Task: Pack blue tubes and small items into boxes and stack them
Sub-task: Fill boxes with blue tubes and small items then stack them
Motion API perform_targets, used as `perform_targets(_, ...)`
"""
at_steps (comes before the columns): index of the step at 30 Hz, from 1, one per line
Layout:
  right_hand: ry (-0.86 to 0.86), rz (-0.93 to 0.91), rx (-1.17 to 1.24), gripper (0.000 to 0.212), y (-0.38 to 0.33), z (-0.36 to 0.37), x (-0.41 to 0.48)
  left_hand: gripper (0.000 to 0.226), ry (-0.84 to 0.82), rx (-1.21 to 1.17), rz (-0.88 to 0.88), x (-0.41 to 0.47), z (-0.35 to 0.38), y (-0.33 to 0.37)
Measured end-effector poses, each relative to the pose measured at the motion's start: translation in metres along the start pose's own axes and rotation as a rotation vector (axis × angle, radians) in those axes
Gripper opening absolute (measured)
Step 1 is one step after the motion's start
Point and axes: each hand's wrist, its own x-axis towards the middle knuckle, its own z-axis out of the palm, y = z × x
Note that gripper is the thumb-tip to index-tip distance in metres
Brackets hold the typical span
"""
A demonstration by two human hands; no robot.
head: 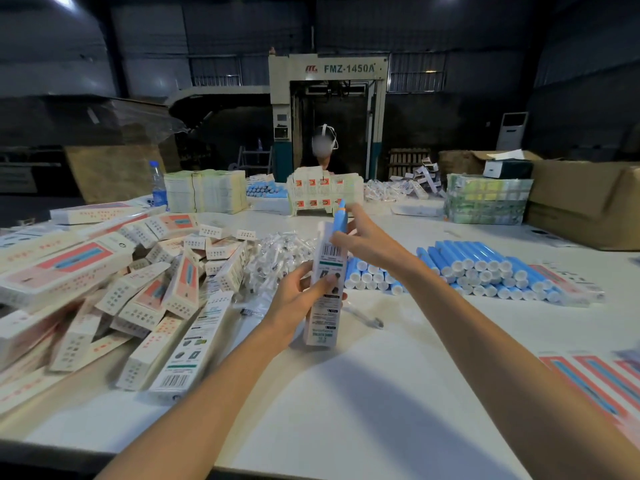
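Note:
My left hand (298, 299) grips a tall white box (325, 306) that stands upright on the white table (346, 403), barcode side toward me. My right hand (367, 240) holds a blue tube (338, 220) with an orange band, its lower part inside the box's open top. Two heaps of blue tubes with white caps lie to the right (485, 268) and just behind the box (370, 275). A mound of small clear-wrapped items (277, 258) sits behind my left hand.
A big heap of packed boxes (114, 292) covers the table's left side. Flat box blanks (595, 379) lie at the right edge. A person works at the far side behind stacked cartons (325, 195). A water bottle (158, 185) and a cardboard box (585, 202) stand at the back.

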Motion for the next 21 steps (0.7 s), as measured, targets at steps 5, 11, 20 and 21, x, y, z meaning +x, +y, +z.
perform_targets(5,0.036,0.018,0.105,0.039,0.021,0.021,-0.016,0.042,0.071,0.014,0.006,0.002,0.0,-0.004)
perform_targets(11,0.099,0.191,-0.48,0.03,0.055,0.017,-0.031,0.025,0.258,0.049,0.005,0.01,-0.013,-0.012)
perform_targets(20,-0.194,0.22,-0.824,0.035,0.097,0.051,-0.047,0.024,0.298,0.013,-0.042,0.016,-0.017,-0.017)
perform_targets(21,-0.202,0.215,-0.827,0.034,0.098,0.051,-0.046,0.026,0.286,0.011,-0.044,0.016,-0.016,-0.017)
